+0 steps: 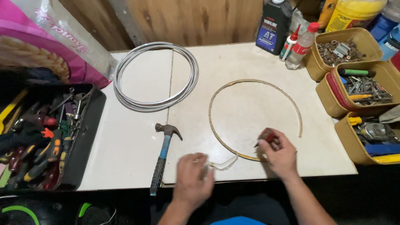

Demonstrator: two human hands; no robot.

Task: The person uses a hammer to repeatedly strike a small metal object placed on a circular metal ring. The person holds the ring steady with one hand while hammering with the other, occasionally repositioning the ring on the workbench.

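We record one thin brass-coloured ring (pixel 255 119), open on its right side, lying flat on the white tabletop (pixel 137 137). At its six o'clock edge the right hand (pixel 280 153) rests on the ring, fingers clenched around a small red-handled tool (pixel 266 137). The left hand (pixel 192 178), at the ring's seven o'clock, grasps one clear curved strip (pixel 223 163) that reaches to the ring; the hand is blurred.

One hammer (pixel 163 160) with a blue handle lies at nine o'clock of the left hand, just beside it. One coil of white cable (pixel 156 77) lies at ten o'clock of the ring. At three o'clock we count three tan bins (pixel 329 98) of hardware. At one o'clock stand one dark bottle (pixel 273 26) and two small clear red-capped bottles (pixel 301 46). One black tool tray (pixel 83 137) sits at the far nine o'clock.
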